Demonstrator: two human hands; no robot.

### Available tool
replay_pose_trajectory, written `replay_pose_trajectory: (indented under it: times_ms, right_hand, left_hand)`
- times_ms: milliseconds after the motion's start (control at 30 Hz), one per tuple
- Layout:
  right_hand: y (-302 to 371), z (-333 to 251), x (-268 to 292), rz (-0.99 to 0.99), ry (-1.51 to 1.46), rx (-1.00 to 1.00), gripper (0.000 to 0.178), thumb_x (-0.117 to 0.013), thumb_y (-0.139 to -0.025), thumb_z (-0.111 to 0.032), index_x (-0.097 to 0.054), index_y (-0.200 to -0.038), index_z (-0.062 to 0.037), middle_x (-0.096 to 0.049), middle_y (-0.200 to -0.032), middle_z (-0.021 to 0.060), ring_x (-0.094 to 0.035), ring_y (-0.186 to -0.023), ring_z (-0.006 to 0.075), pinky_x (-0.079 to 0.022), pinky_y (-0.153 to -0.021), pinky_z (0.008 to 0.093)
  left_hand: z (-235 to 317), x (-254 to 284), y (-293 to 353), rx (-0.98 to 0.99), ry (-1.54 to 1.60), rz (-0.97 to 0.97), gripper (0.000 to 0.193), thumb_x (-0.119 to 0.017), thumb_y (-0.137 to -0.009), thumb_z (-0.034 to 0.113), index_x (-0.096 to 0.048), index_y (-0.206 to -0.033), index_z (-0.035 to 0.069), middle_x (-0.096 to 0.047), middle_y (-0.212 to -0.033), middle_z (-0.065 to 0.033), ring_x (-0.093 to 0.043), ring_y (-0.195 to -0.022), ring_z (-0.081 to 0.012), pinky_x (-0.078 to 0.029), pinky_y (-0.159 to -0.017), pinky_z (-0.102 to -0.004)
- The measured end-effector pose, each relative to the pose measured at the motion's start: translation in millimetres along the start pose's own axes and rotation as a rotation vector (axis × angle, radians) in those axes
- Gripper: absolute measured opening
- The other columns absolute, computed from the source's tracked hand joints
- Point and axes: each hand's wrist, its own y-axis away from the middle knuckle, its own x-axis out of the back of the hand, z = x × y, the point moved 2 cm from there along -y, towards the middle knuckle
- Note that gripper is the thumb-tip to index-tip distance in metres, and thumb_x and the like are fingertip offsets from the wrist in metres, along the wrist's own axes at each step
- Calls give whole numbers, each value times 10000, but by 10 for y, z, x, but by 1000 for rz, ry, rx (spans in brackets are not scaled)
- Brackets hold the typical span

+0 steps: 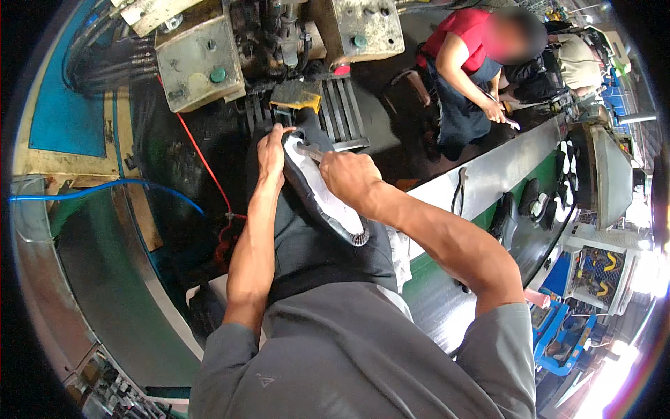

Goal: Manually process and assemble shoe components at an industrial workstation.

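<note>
A black shoe upper [302, 177] lies sole side up along my lap, its white underside [328, 195] facing me and its gathered black edge curling round the near end. My left hand [271, 155] grips its far end from the left side, with the fingers closed on the edge. In my right fist [347, 180] is a short metal tool [307, 151], whose exact kind I cannot make out. The tool's tip reaches the white underside near that far end. My fingers hide the tool's handle.
Ahead stands a machine with two worn control boxes [198, 64] and a slatted metal base [342, 115]. At right, a green conveyor [447, 269] with a metal edge carries several shoe parts [504, 218]. A co-worker in red [464, 42] sits beyond it. A blue hose [125, 183] runs at left.
</note>
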Motion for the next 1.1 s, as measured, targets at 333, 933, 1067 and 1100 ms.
replay_pose_trajectory:
  times_ms: [333,933,1067,1100]
  right_hand:
    - [-170,-48,-10,68,35,38,262,-588,-1056,-135,-794,-1124,10,-821,-1102,193,-832,-983,329,-676,-795,425]
    - [-320,-49,49,-49,67,42,257,-624,-1059,-151,-802,-1183,-12,-826,-1202,149,-815,-1112,268,-660,-882,399]
    - [-286,133,-69,110,-98,52,306,-596,-1094,-288,-763,-1094,-31,-817,-1078,211,-820,-968,360,-655,-853,483]
    - [-103,204,-92,146,-131,53,375,-563,-1116,-382,-690,-1099,-30,-797,-986,233,-800,-896,416,-644,-815,527]
  left_hand:
    - [-99,-16,-142,-95,21,104,420,-577,-1144,320,-787,-1173,-43,-783,-1069,-89,-703,-950,-199,-543,-896,-356]
    - [-260,35,-121,-122,-41,2,453,-553,-1144,344,-782,-1249,-33,-780,-1175,-117,-703,-1066,-213,-522,-986,-355]
    - [-93,191,50,-146,0,-127,456,-498,-1168,350,-769,-1307,10,-741,-1270,-106,-669,-1143,-219,-500,-1039,-350]
    - [10,177,138,-162,24,-156,469,-501,-1171,363,-772,-1292,-1,-736,-1237,-81,-650,-1130,-191,-490,-1032,-333]
